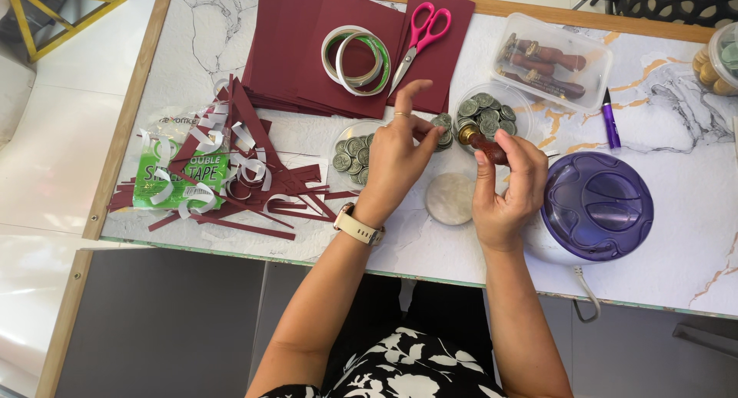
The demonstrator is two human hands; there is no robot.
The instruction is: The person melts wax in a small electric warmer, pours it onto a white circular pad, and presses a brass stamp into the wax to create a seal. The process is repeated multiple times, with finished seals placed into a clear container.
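A: Patterned black-and-white clothing fills the bottom edge; both forearms rise from it to the table (676, 267). Entry: left wrist carries a pale watch (358, 227).

B: Left hand (396, 158) state?

A: Partly closed. Thumb and fingertips pinch a small grey-green wax seal (441, 123); index finger lifted, ring visible. The seal sits against the brass head of the stamp (483, 142).

B: Right hand (507, 186)?

A: Closed around the stamp's reddish wooden handle, brass end pointing left toward the other hand. Stamp is held above the table, between two clear dishes of seals.

B: Note the dishes.

A: Left dish (350, 153) partly hidden behind the left hand; right dish (487, 113) just behind the stamp. Both hold grey-green seals. A round white stone coaster (449, 199) lies on the table below the hands.

B: Surroundings?

A: Purple domed lid on a white appliance (596, 207), just right of the right hand. Clear box of more wooden-handled stamps (550, 61) behind it; purple pen (610, 119) beside the box. Maroon card sheets (307, 52) at the back carry tape rolls (355, 58) and pink-handled scissors (417, 41). Left side: maroon offcuts and white backing strips (231, 175) over a green tape packet (181, 176).
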